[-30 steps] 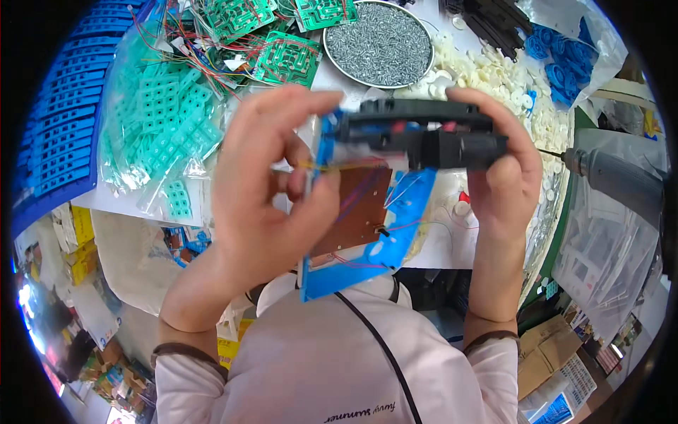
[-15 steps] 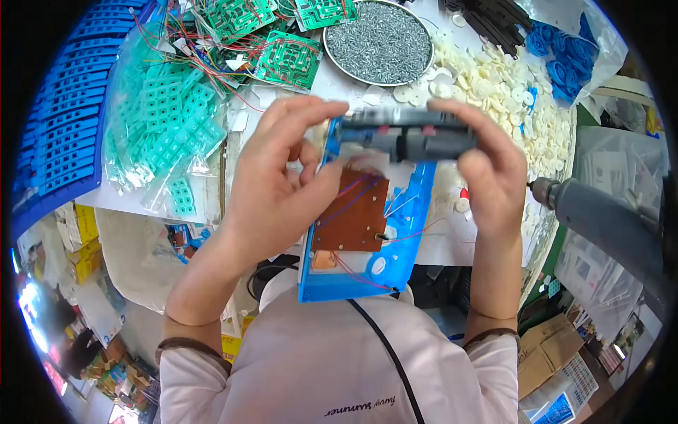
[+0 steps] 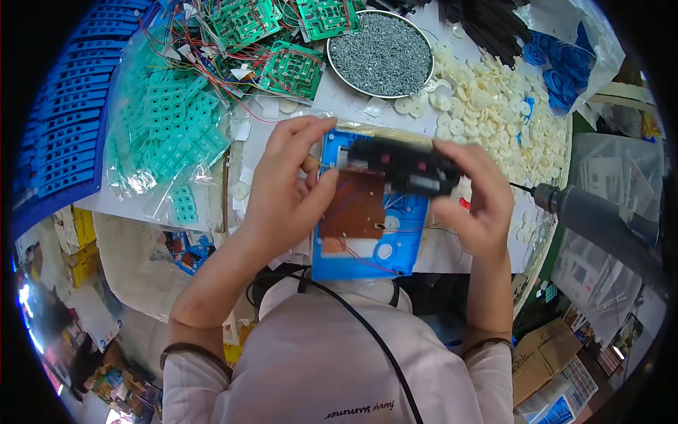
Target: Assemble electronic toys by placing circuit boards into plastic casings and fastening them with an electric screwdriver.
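Note:
A shallow blue plastic casing (image 3: 339, 267) lies across the table's near edge. Inside it are a brown circuit board (image 3: 349, 215) and thin red and blue wires. My left hand (image 3: 289, 180) has its thumb and fingers closed at the casing's upper left edge. Over the upper part of the casing, slightly blurred, is a long black plastic part (image 3: 402, 164). Its right end sits between the thumb and fingers of my right hand (image 3: 477, 194). The black part's left end reaches close to my left fingertips; whether they touch it I cannot tell.
Beyond the casing stands a round dish of small screws (image 3: 381, 53). Green circuit boards (image 3: 289, 71) and bagged teal button pads (image 3: 166, 127) lie left. Cream plastic discs (image 3: 487, 99) spread right, near a grey power screwdriver (image 3: 593, 215). Blue panels (image 3: 70, 106) stack far left.
The black part has tipped to show a broader face and moved slightly nearer me. The casing has straightened from its tilt, and my right hand has come down a little.

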